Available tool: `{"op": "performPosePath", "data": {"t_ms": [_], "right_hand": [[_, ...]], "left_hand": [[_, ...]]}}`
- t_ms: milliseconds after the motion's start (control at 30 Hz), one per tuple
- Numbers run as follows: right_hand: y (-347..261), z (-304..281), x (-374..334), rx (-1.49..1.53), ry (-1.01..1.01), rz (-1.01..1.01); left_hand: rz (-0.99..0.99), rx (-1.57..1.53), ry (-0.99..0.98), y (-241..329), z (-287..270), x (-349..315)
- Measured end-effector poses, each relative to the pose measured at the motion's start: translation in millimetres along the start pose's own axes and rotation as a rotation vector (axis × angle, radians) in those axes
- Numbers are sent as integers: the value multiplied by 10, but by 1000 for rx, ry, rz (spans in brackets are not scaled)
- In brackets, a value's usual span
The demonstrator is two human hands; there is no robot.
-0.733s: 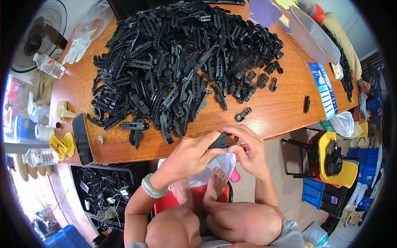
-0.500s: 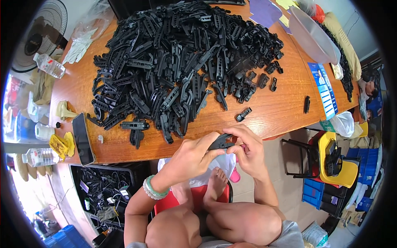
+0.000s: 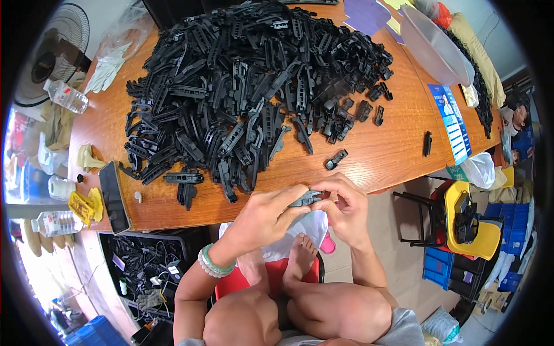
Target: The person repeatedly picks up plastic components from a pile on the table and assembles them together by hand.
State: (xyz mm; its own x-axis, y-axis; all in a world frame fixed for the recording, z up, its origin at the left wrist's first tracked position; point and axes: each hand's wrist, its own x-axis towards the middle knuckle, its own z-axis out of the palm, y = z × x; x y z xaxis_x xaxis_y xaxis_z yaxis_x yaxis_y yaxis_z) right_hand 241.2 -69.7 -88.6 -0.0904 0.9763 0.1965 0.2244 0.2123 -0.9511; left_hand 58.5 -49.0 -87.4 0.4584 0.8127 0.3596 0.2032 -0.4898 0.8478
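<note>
Between my two hands, just off the table's front edge, is a black plastic part (image 3: 304, 199), pinched from both sides. My left hand (image 3: 271, 212) grips its left end with thumb and fingers. At the other end, the thumb and fingers of my right hand (image 3: 345, 209) press on it, hiding that end. A large heap of long ribbed black plastic parts (image 3: 231, 86) covers the table beyond my hands. Smaller black clip-like pieces (image 3: 340, 121) lie at the heap's right side, and a single small black piece (image 3: 336, 160) rests just beyond my right hand.
On the wooden table (image 3: 392, 150) lie a phone (image 3: 114, 199) at the left edge, a blue leaflet (image 3: 449, 124) and a translucent basin (image 3: 433, 49) at the right. Under the left side stands a black crate (image 3: 156, 271) of parts. A yellow chair (image 3: 470, 230) stands at right.
The black part has tilted between my fingers, so a lighter, greyer face shows. Both hands stay in nearly the same place, and the view has shifted slightly.
</note>
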Motion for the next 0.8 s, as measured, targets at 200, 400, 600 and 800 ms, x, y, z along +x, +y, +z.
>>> {"op": "performPosePath", "data": {"t_ms": [200, 400, 600, 800], "right_hand": [[-13, 3, 44, 123, 13, 81], [3, -161, 51, -146, -338, 107], [93, -54, 76, -264, -119, 72], [295, -234, 262, -898, 229, -151]], "left_hand": [[-88, -102, -22, -44, -8, -17], [-164, -96, -48, -77, -97, 91], [-29, 1004, 8, -329, -48, 447], [123, 1022, -152, -416, -9, 518]]}}
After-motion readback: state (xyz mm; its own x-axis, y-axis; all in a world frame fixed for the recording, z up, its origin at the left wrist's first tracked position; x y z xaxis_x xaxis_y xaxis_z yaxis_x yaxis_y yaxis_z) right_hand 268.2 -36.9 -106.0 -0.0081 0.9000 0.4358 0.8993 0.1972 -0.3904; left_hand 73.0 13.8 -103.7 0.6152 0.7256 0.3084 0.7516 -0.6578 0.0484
